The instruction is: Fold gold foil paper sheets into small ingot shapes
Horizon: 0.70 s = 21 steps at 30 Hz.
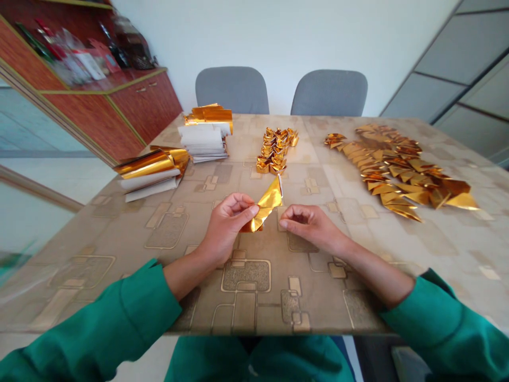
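Observation:
My left hand (229,223) pinches a partly folded sheet of gold foil paper (269,200) between thumb and fingers, above the middle of the table. The sheet is bent into a slanted, pointed shape, with a thin white edge at its upper right. Just right of the sheet is my right hand (312,225), apart from it, with thumb and forefinger curled together and nothing visible between them. Beyond both hands stands a cluster of folded gold pieces (274,151) in rows.
Stacks of gold and white sheets, one nearer (153,170) and one farther (204,139), lie at the left. A large spread of folded gold pieces (392,164) covers part of the right side. Two grey chairs (233,90) stand behind the patterned table (246,276). A wooden cabinet (147,103) is at back left.

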### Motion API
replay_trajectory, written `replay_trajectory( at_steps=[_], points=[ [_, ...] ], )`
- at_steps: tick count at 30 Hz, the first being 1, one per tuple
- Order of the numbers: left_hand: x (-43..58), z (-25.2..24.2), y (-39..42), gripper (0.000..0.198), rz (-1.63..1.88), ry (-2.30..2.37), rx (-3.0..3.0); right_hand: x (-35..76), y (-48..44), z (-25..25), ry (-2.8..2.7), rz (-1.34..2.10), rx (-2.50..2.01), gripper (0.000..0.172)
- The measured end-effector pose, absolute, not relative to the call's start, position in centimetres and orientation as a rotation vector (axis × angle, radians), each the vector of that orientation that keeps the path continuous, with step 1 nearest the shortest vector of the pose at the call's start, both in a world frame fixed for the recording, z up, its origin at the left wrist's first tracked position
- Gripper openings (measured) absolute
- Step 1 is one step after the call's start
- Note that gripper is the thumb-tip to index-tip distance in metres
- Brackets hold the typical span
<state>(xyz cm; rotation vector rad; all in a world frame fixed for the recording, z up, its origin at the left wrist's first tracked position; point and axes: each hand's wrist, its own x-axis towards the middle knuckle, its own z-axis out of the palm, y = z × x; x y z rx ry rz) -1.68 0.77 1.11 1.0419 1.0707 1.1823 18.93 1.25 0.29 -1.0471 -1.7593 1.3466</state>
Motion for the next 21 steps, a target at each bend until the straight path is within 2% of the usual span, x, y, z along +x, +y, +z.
replay_trajectory(
  at_steps=[8, 16, 21],
  points=[
    [-1.5, 1.2, 0.4, 0.033, 1.142, 1.079, 1.242, 18.6, 0.7, 0.9, -1.785, 1.394, -1.045, 0.031],
    [-1.4, 1.3, 0.2, 0.024, 0.977, 1.048, 1.658, 19.4, 0.4, 2.3, -1.738, 1.541, -1.045, 0.039],
    [-1.6, 1.2, 0.0, 0.020, 0.879, 1.035, 1.878, 19.9, 0.6, 2.2, -1.850, 1.406, -1.061, 0.029]
  ],
)
